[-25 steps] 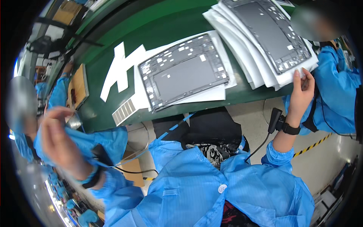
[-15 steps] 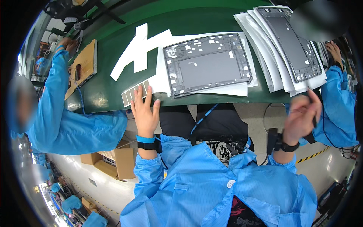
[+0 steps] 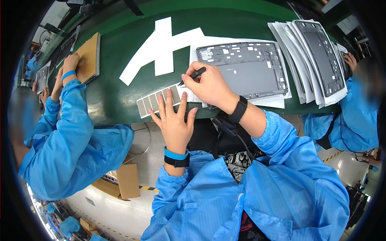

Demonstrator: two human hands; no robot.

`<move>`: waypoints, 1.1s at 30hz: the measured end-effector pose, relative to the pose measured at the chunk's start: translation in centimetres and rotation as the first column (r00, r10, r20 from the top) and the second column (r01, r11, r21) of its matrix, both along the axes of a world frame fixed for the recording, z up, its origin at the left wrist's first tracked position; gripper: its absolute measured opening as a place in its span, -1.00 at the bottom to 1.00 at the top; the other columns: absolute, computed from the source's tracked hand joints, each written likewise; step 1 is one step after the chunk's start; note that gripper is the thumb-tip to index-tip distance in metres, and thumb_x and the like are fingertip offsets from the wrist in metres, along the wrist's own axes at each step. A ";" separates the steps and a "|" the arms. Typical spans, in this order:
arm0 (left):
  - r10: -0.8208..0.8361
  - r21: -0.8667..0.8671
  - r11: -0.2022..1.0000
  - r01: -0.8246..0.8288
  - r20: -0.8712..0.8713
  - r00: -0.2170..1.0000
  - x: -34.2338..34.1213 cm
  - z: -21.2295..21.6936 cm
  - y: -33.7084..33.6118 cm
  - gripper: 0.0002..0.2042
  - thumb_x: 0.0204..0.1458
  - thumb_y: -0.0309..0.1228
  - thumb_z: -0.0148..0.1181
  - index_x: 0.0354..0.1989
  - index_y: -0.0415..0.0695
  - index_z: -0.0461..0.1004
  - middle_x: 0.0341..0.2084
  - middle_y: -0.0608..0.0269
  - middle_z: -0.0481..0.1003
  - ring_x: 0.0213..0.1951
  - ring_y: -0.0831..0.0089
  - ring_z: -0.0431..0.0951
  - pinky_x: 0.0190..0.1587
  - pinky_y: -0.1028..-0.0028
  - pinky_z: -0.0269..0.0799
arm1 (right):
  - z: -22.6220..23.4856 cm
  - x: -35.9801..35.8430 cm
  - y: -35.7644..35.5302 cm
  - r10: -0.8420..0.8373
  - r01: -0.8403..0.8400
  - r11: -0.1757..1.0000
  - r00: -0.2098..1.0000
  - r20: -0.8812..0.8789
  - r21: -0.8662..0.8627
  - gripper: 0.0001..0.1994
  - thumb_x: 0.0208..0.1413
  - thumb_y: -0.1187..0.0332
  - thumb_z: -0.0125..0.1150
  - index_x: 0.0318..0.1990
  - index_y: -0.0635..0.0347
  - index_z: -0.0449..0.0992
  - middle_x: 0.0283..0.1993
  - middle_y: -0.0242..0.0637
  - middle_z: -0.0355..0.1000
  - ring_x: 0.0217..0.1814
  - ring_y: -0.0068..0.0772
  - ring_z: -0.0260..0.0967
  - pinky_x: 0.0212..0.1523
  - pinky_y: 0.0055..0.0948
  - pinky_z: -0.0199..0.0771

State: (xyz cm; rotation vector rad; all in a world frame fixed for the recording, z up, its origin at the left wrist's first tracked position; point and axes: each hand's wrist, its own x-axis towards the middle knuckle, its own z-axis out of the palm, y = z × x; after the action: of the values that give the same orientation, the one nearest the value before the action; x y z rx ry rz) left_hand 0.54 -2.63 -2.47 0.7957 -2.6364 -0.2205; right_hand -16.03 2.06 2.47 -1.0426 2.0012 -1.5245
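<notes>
My left hand (image 3: 175, 127) lies flat with fingers spread, its fingertips resting on a strip of grey rectangular stickers (image 3: 145, 107) near the table's front edge. Pinched in my right hand (image 3: 213, 86) is a slim black pointed tool (image 3: 198, 72); I cannot tell whether it is tweezers or a pen. Its tip points down at the right end of the strip. Behind my right wrist, a dark grey tablet housing (image 3: 253, 74) with small white labels lies on white sheets (image 3: 281, 99). My hand and forearm hide its lower left corner.
White paper strips (image 3: 164, 48) cross on the green table (image 3: 108, 100). At right stands a stack of white sheets (image 3: 289, 60) topped by another tablet housing (image 3: 319, 56). A co-worker's arms (image 3: 70, 96) are at left by a brown board (image 3: 89, 56); another's hand (image 3: 350, 61) shows at far right.
My right hand has swung left from beside the stack to the sticker strip, with the black tool in it. My left hand stays on the strip. The view has shifted a little.
</notes>
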 end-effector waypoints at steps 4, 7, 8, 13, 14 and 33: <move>0.005 -0.005 1.000 -0.005 -0.035 0.999 0.0 -0.3 0.0 -0.55 0.14 -0.08 0.18 0.21 0.17 0.47 0.36 0.10 0.19 0.40 -0.01 0.08 0.31 -0.33 -0.24 | -0.3 0.1 -0.5 0.017 -0.018 1.000 0.997 -0.072 -0.006 -0.81 0.08 0.34 0.23 -0.40 0.33 0.49 -0.64 -0.11 0.50 -0.56 -0.25 0.55 -0.51 -0.39 0.50; 0.007 -0.007 1.000 -0.007 -0.040 0.999 0.0 -0.4 0.0 -0.56 0.13 -0.08 0.18 0.20 0.17 0.48 0.35 0.10 0.21 0.39 -0.01 0.09 0.31 -0.33 -0.23 | -0.5 0.2 -0.7 0.060 -0.056 0.997 0.996 -0.061 0.060 -0.79 0.12 0.34 0.26 -0.33 0.36 0.49 -0.54 -0.18 0.53 -0.52 -0.49 0.50 -0.49 -0.46 0.43; 0.009 -0.003 1.000 -0.009 -0.041 0.999 0.0 -0.4 0.0 -0.56 0.13 -0.08 0.18 0.20 0.17 0.48 0.35 0.10 0.21 0.39 -0.01 0.09 0.31 -0.33 -0.23 | -0.6 0.3 -0.8 0.056 -0.052 0.995 0.997 -0.051 0.080 -0.79 0.12 0.34 0.26 -0.33 0.36 0.49 -0.54 -0.18 0.53 -0.52 -0.49 0.50 -0.49 -0.46 0.43; 0.030 0.004 1.000 -0.030 -0.027 0.999 -0.1 -0.1 0.1 -0.59 0.14 -0.08 0.18 0.16 0.18 0.51 0.34 0.10 0.21 0.40 -0.02 0.09 0.31 -0.33 -0.22 | -0.6 0.7 -1.4 -0.074 0.082 0.996 0.980 0.186 -0.040 -0.83 0.13 0.42 0.21 -0.19 0.32 0.46 -0.54 -0.25 0.49 -0.57 -0.51 0.47 -0.48 -0.50 0.46; 0.029 0.005 1.000 -0.029 -0.029 0.999 -0.1 0.1 0.1 -0.59 0.14 -0.08 0.18 0.16 0.18 0.51 0.34 0.10 0.21 0.40 -0.02 0.09 0.31 -0.33 -0.22 | -0.3 0.4 -1.1 -0.046 0.064 0.991 0.988 0.151 -0.116 -0.83 0.13 0.42 0.21 -0.19 0.32 0.46 -0.54 -0.25 0.49 -0.57 -0.51 0.47 -0.48 -0.50 0.46; -0.112 0.174 0.974 0.145 -0.185 0.976 -8.2 3.2 1.0 -0.55 0.04 -0.41 0.22 0.12 -0.27 0.35 0.03 0.03 0.42 0.10 0.08 0.40 0.15 0.16 0.27 | -1.4 -6.4 4.1 -0.103 0.152 0.978 0.945 0.310 -0.140 -0.88 0.22 0.42 0.18 -0.19 0.24 0.40 -0.42 -0.42 0.43 -0.45 -0.67 0.38 -0.40 -0.64 0.38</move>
State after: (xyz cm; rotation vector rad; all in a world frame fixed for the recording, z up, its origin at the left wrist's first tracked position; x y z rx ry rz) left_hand -7.68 -1.66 0.78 0.6298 -2.5283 -0.5541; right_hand -22.47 6.18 1.10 -0.6946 1.7840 -1.8192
